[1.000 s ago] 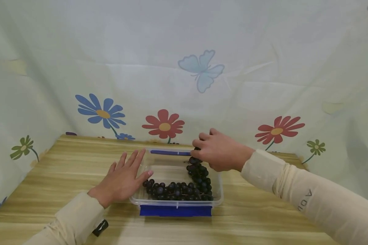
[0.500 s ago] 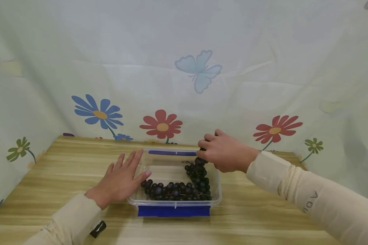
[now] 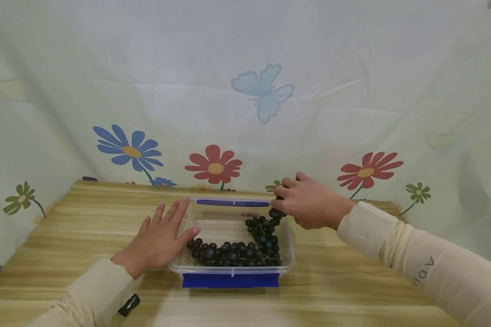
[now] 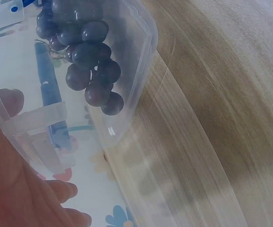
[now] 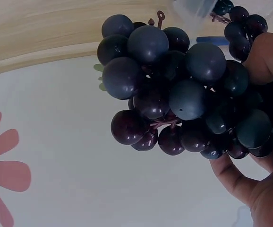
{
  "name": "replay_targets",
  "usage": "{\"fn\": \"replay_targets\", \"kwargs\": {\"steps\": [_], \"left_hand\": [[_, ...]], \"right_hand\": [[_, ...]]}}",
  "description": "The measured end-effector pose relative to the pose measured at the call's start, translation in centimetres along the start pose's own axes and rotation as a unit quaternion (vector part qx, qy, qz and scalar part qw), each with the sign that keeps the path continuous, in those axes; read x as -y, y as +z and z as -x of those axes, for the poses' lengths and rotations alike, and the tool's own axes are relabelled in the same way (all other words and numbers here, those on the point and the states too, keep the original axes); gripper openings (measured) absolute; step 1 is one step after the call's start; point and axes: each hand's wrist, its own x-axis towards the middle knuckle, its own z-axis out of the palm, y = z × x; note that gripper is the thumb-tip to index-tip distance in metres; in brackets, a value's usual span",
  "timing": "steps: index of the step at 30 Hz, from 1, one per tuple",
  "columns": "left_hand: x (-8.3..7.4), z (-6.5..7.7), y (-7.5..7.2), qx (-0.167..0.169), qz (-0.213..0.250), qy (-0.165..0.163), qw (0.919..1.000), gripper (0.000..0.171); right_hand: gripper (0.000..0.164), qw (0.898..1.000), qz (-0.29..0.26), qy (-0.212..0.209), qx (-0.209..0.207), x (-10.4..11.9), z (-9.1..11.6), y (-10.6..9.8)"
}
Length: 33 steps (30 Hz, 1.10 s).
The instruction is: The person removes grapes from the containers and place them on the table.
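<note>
A clear plastic container (image 3: 212, 270) with blue side latches stands lidless on the table. Dark grapes (image 3: 229, 255) lie along its front and right sides. My left hand (image 3: 157, 240) rests at the left rim with fingers extended and thumb over the edge; the left wrist view shows its fingers (image 4: 63, 190) beside the clear wall. Over the back right corner, my right hand (image 3: 311, 204) grips a bunch of dark grapes (image 5: 188, 99), its thumb on one side and fingers on the other. From the head view this bunch is mostly hidden behind that hand.
The wood-grain table (image 3: 343, 281) ends at a pale curtain (image 3: 167, 109) printed with flowers and a butterfly. A small black object (image 3: 129, 305) sits by the left sleeve. One blue latch (image 3: 230, 280) hangs down at the container's front.
My right hand has shifted rightward with the bunch, from above the container's back toward its right corner. The left hand keeps its place on the rim.
</note>
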Motion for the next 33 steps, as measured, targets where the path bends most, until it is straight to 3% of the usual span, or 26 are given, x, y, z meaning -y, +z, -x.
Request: {"fn": "replay_targets", "kwargs": {"steps": [33], "left_hand": [[-0.2,-0.1,-0.2,0.006,-0.005,-0.003,1.0,0.087]], "right_hand": [[0.028,0.999,-0.016,0.045,0.0,-2.0,3.9,2.8]]}}
